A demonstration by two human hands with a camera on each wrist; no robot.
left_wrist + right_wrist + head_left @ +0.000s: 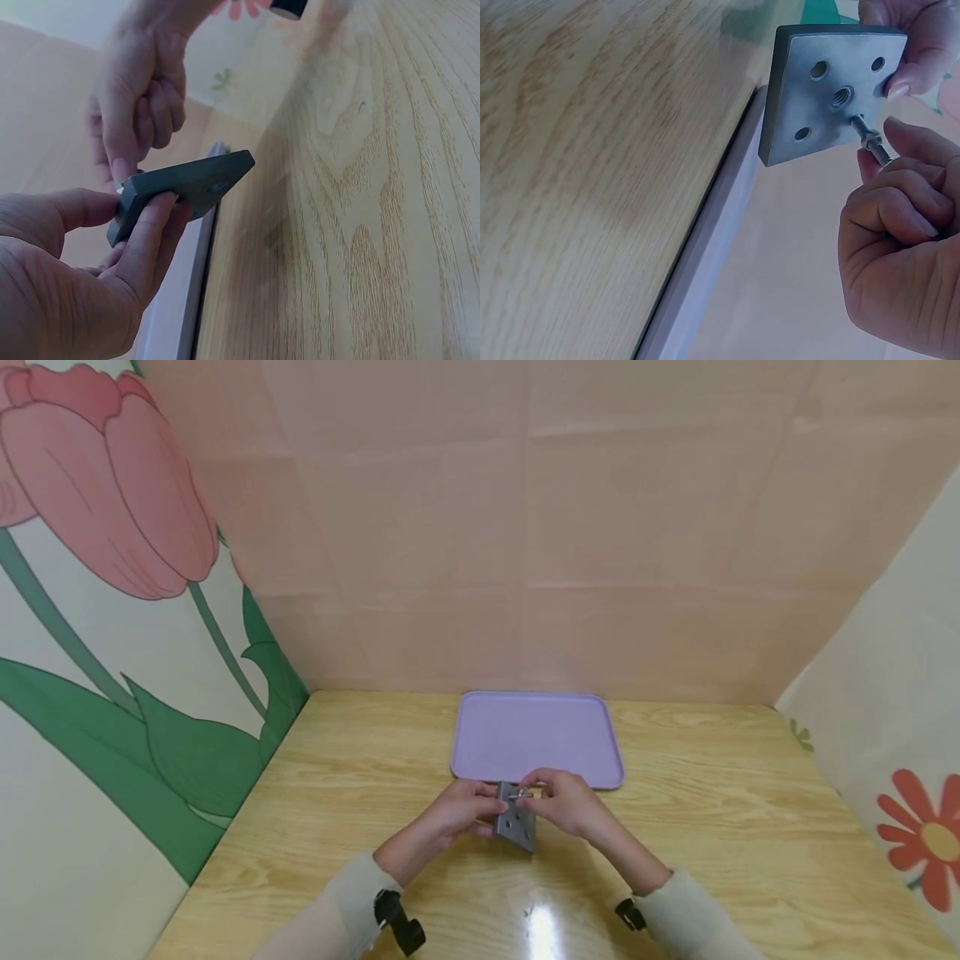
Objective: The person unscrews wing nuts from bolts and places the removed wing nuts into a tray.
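Metal plate (514,825): held above the table (720,793), tray (536,735) at its 12 o'clock. Left hand (467,808), at 9 o'clock, pinches the plate; right hand (568,803), at 2 o'clock, pinches a bolt (871,140) — tip at the face. Judged part-way: four holes bare, bolt unreleased — seating cannot be told.
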